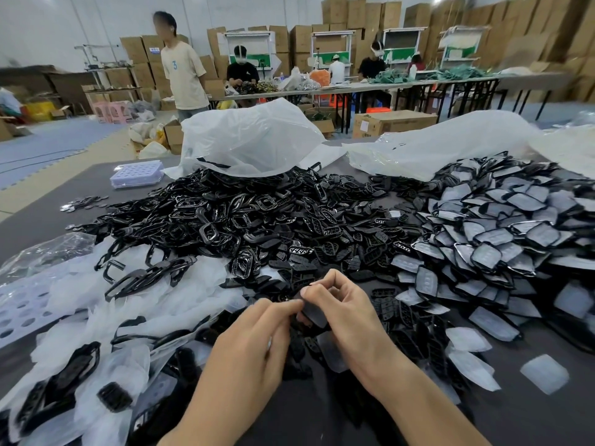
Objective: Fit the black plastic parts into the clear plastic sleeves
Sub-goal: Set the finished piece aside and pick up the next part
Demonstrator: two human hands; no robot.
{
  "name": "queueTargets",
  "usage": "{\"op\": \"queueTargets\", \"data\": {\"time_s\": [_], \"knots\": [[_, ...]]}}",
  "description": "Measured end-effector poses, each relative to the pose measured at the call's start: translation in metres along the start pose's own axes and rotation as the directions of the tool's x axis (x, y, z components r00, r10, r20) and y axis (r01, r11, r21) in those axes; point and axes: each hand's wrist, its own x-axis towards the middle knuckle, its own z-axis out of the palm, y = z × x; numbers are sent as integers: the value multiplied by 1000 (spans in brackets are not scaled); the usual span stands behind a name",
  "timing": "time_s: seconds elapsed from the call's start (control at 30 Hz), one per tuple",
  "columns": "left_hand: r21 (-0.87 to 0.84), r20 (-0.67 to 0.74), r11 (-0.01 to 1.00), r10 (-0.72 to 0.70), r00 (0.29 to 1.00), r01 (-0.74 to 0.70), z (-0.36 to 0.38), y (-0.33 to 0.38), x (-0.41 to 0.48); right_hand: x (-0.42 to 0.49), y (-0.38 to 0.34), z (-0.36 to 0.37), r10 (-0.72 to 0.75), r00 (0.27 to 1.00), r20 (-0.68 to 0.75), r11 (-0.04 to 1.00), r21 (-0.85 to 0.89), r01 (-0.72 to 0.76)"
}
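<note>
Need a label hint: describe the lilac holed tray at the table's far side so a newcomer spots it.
Find the left white bag at the far edge of the dark table. Just left of its foot sits the tray, on bare tabletop. Unlike the black parts beside it, it is a pale lilac block topped with rows of round holes.

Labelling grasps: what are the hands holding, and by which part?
One flat black part, held by both: the right hand pinches its upper end, the left hand pinches its left edge. Whether a sleeve is on it cannot be told.
</note>
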Motion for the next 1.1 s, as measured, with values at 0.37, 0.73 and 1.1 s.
{"op": "queueTargets", "data": {"time_s": [0.37, 0.73, 1.1], "knots": [[45, 176, 990, 125, 976, -135, 7, 13, -3, 6, 4, -4, 49, 997, -62, 996, 71, -45], [-415, -114, 867, -349, 930, 274, 3, 7, 4, -6, -1, 6, 53, 990, 131, 999, -20, -51], [-445, -118, 806, -485, 867, 390, 6, -5, 6, -3, 2, 4, 38, 993, 115, 995, -96, -27]]}}
